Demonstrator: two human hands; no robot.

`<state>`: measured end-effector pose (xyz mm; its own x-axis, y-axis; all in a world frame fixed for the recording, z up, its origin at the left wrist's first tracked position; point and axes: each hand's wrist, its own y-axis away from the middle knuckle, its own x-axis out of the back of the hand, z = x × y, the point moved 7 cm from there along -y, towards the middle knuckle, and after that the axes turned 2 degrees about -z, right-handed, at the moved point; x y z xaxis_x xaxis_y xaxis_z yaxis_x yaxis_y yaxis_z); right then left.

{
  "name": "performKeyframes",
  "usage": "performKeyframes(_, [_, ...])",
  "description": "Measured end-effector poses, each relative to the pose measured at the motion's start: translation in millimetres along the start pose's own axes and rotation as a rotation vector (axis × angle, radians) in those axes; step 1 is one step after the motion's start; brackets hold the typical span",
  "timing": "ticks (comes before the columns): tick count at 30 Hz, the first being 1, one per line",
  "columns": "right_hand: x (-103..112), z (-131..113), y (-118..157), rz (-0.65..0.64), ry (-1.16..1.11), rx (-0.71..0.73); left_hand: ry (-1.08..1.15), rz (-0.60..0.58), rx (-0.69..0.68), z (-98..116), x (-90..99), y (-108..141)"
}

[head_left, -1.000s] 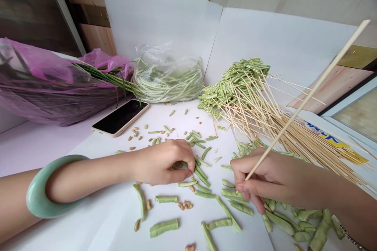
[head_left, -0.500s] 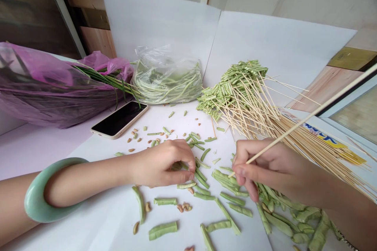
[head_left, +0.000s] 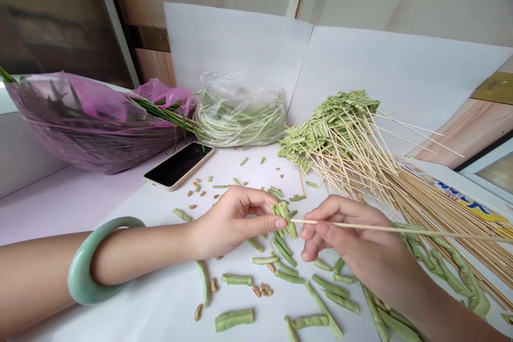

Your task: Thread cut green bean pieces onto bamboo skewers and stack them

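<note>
My left hand [head_left: 240, 222], with a pale green bangle on its wrist, pinches a few short green bean pieces [head_left: 285, 218] between thumb and fingers, just above the table. Between the thumb and fingers of my right hand [head_left: 352, 235] is a thin bamboo skewer [head_left: 372, 227], lying nearly level and pointing left. The skewer's tip meets the bean pieces; whether it has pierced them I cannot tell. Below both hands, cut bean pieces [head_left: 234, 319] and brown bean seeds [head_left: 262, 290] are scattered over white paper.
Bean-loaded skewers [head_left: 340, 117] are piled at the back right, beside bare skewers [head_left: 441, 208]. A clear bag of long beans [head_left: 242, 117] stands at the back. Left of it are a purple bag of greens [head_left: 100, 123] and a phone [head_left: 179, 165]. More beans [head_left: 452, 272] lie at right.
My left hand has lifted bean pieces off the table. My right hand has lowered the skewer from a steep slant to nearly level, bringing its tip to them. The view has shifted slightly.
</note>
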<state>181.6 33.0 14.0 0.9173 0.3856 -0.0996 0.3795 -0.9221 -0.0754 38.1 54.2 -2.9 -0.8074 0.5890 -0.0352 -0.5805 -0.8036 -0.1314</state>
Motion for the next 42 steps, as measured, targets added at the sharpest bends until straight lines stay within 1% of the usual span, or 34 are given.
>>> performKeyframes(2, [7.0, -11.1, 0.0, 0.046, 0.048, 0.085, 0.073, 0.065, 0.005, -2.3, 6.3, -1.9])
performKeyframes(5, [14.2, -22.9, 1.2, 0.071, 0.135, 0.193, 0.16, 0.105, 0.018, -4.6, 13.2, -5.5])
performKeyframes(7, [11.4, -24.8, 2.9, 0.024, 0.254, 0.229, 0.185, 0.115, 0.03, -5.7, 16.3, -7.4])
performKeyframes(10, [2.9, -26.3, 7.2, -0.049, 0.422, 0.319, 0.202, 0.091, 0.039, -5.4, 16.5, -8.9])
performKeyframes(12, [-1.0, -26.8, 9.8, -0.08, 0.459, 0.37, 0.224, 0.07, 0.043, -4.9, 15.2, -9.2])
performKeyframes(14, [-3.8, -27.8, 12.0, -0.105, 0.499, 0.411, 0.235, 0.076, 0.052, -5.4, 15.4, -8.8])
performKeyframes(17, [-6.4, -30.8, 15.0, -0.117, 0.591, 0.472, 0.237, 0.088, 0.061, -7.1, 16.0, -7.3])
performKeyframes(19, [-6.5, -32.2, 16.2, -0.116, 0.591, 0.493, 0.24, 0.061, 0.063, -7.8, 14.3, -6.4])
performKeyframes(22, [-4.9, -30.5, 15.9, -0.113, 0.524, 0.482, 0.244, 0.025, 0.084, -9.1, 12.1, -5.7])
performKeyframes(25, [-3.0, -25.3, 13.9, -0.111, 0.474, 0.453, 0.236, 0.024, 0.102, -10.2, 12.4, -6.1])
performKeyframes(28, [-2.3, -22.1, 12.6, -0.102, 0.448, 0.457, 0.225, 0.022, 0.101, -10.3, 11.8, -6.8])
performKeyframes(31, [2.2, -17.8, 10.3, -0.037, 0.342, 0.414, 0.229, 0.08, 0.08, -9.4, 14.3, -6.9])
performKeyframes(33, [7.6, -12.1, 8.1, 0.037, 0.227, 0.338, 0.242, 0.113, 0.075, -9.1, 16.0, -7.2])
performKeyframes(36, [12.9, -4.5, 5.1, 0.118, 0.124, 0.239, 0.269, 0.121, 0.078, -9.2, 17.0, -8.5])
performKeyframes(39, [16.2, -3.7, 2.1, 0.164, 0.077, 0.22, 0.309, 0.176, 0.072, -10.5, 22.1, -9.9])
performKeyframes(42, [17.1, -4.6, 0.1, 0.163, 0.02, 0.218, 0.354, 0.222, 0.06, -12.5, 25.7, -10.5])
